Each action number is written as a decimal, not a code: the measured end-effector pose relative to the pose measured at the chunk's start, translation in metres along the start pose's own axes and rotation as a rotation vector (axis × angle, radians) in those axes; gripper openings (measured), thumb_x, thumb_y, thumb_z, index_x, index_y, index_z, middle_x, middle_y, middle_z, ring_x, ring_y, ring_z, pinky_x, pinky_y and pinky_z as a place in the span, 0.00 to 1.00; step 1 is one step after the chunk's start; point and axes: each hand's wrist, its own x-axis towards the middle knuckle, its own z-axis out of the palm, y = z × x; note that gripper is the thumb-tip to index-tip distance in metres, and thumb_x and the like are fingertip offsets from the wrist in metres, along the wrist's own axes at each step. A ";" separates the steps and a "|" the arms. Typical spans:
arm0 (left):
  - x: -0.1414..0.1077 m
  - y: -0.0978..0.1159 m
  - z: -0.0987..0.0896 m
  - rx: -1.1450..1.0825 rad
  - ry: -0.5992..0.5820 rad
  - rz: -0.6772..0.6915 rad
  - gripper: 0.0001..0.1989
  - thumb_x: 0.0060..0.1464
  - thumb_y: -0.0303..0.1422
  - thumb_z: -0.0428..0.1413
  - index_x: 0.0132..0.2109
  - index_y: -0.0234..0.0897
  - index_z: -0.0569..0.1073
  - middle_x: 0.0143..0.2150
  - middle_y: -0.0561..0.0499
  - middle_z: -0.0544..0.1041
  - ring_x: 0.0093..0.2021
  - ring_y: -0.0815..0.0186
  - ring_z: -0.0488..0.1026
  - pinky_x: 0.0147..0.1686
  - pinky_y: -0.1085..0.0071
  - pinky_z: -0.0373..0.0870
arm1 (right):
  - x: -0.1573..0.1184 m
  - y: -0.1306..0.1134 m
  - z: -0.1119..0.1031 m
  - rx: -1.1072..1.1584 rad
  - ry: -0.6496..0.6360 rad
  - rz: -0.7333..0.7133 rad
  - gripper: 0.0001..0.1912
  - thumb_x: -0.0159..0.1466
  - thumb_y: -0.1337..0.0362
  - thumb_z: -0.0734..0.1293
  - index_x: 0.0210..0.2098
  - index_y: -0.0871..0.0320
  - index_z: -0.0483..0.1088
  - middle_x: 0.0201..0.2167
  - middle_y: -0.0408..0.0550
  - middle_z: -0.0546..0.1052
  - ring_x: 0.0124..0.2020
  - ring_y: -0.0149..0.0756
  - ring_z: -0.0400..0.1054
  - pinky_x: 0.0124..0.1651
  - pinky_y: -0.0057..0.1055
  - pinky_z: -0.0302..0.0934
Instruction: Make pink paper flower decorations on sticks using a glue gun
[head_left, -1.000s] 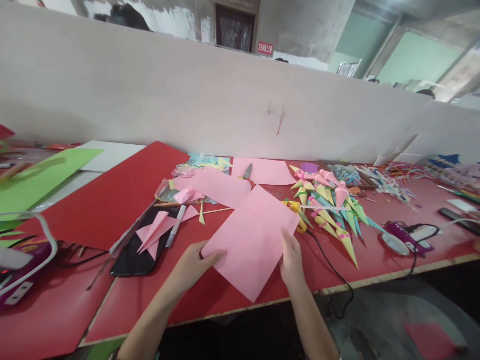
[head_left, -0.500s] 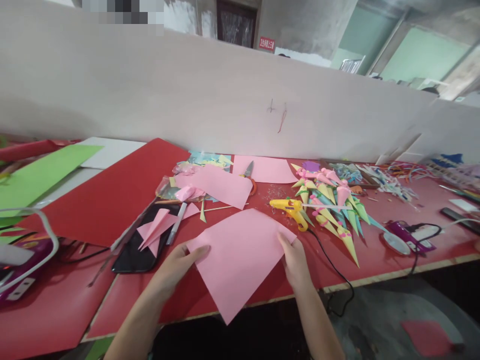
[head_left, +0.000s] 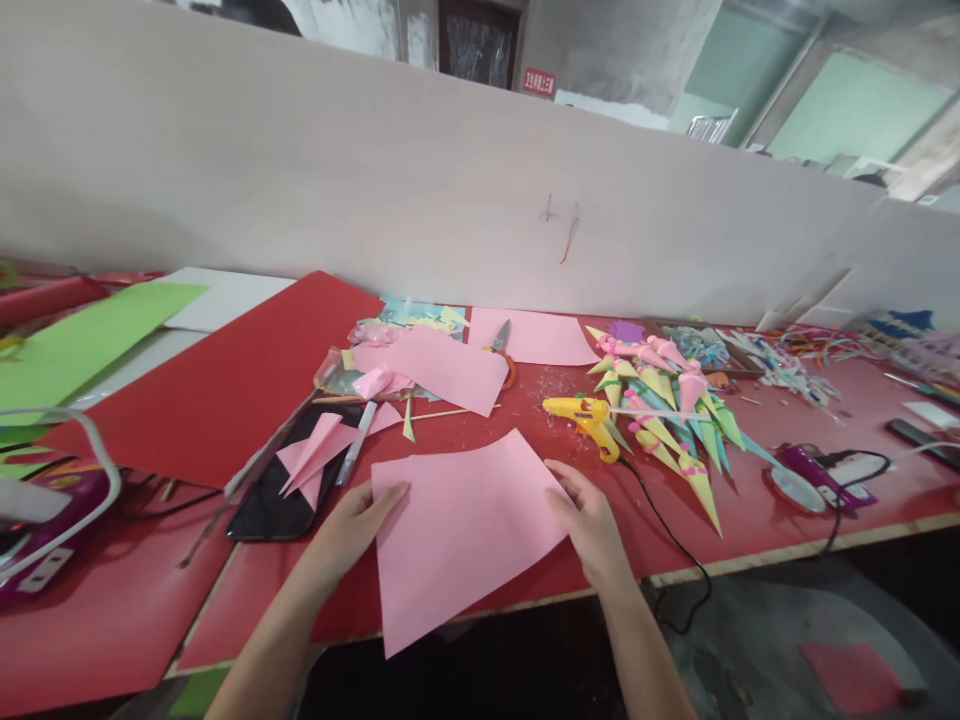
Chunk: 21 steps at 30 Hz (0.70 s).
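Note:
A sheet of pink paper (head_left: pixel 461 540) is held between my two hands over the front edge of the red table. My left hand (head_left: pixel 369 520) pinches its left edge, thumb on top and fingers behind. On the right edge my right hand (head_left: pixel 581 510) grips the sheet with the thumb on the paper's face. Left of the sheet, folded pink paper (head_left: pixel 319 455) lies on a black phone (head_left: pixel 266 510), beside a marker pen (head_left: pixel 356 445). A yellow hot glue gun (head_left: pixel 589 415) rests just beyond my right hand.
Paper cones (head_left: pixel 697 485) in several colours are piled at the right. Scissors (head_left: pixel 501 338) lie between pink sheets at the back. A large red sheet (head_left: pixel 225 380) covers the left, and a purple power strip (head_left: pixel 810 465) sits at the right. A pale partition (head_left: pixel 450 190) runs behind.
The pink sheet has been turned in my hands, its lower corner swinging left and an upper corner now pointing up toward the right. My right hand's grip has shifted along the edge.

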 end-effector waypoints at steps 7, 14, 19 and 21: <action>-0.002 -0.001 0.016 -0.025 0.005 0.003 0.18 0.38 0.48 0.62 0.20 0.36 0.72 0.20 0.54 0.73 0.25 0.64 0.68 0.25 0.74 0.64 | -0.021 -0.017 0.020 -0.405 -0.111 -0.576 0.14 0.62 0.69 0.59 0.46 0.58 0.69 0.32 0.48 0.72 0.34 0.36 0.67 0.38 0.31 0.64; -0.003 0.005 0.038 -0.153 0.096 -0.006 0.20 0.40 0.51 0.58 0.26 0.36 0.73 0.25 0.50 0.76 0.31 0.61 0.71 0.31 0.71 0.69 | -0.035 -0.020 0.049 -0.723 -0.396 -1.045 0.15 0.65 0.73 0.55 0.45 0.57 0.69 0.31 0.47 0.75 0.35 0.37 0.65 0.44 0.35 0.60; -0.004 0.009 0.050 -0.223 0.118 0.034 0.20 0.41 0.52 0.57 0.27 0.37 0.71 0.27 0.52 0.76 0.34 0.61 0.71 0.33 0.72 0.69 | -0.033 -0.020 0.060 -0.776 -0.486 -1.132 0.13 0.67 0.71 0.55 0.42 0.57 0.70 0.29 0.46 0.74 0.33 0.36 0.63 0.44 0.33 0.60; -0.006 0.011 0.053 -0.240 0.087 0.061 0.20 0.41 0.51 0.58 0.25 0.37 0.70 0.24 0.54 0.74 0.29 0.64 0.69 0.28 0.73 0.68 | -0.033 -0.022 0.061 -0.787 -0.513 -1.124 0.13 0.66 0.71 0.56 0.41 0.57 0.70 0.29 0.45 0.74 0.33 0.36 0.63 0.45 0.34 0.60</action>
